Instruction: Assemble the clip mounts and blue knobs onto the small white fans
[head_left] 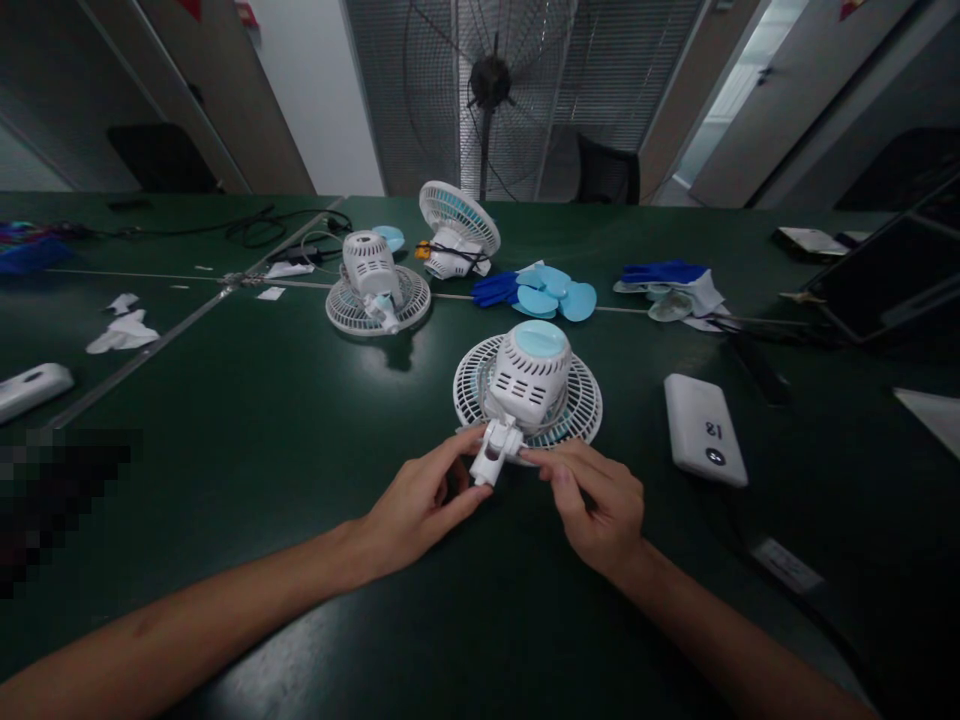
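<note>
A small white desk fan [529,375] lies face down on its round grille, with its motor housing and pale blue cap upward. Its white hinged mounting bracket [493,452] points toward me. My left hand [427,495] grips the bracket from the left, thumb at its lower end and fingers at its upper side. My right hand [600,500] is on the other side, its index finger stretched out with the tip against the bracket's joint. The thumb stays apart from that finger, and the other fingers are partly curled; I see nothing held there.
Behind stand a second face-down fan [375,285] and a tilted fan [457,230]. Blue fan blades [555,292] lie near blue gloves [664,273]. On the right is a white power bank [705,430] with a cable. Paper scraps [124,332] lie on the green table [262,450].
</note>
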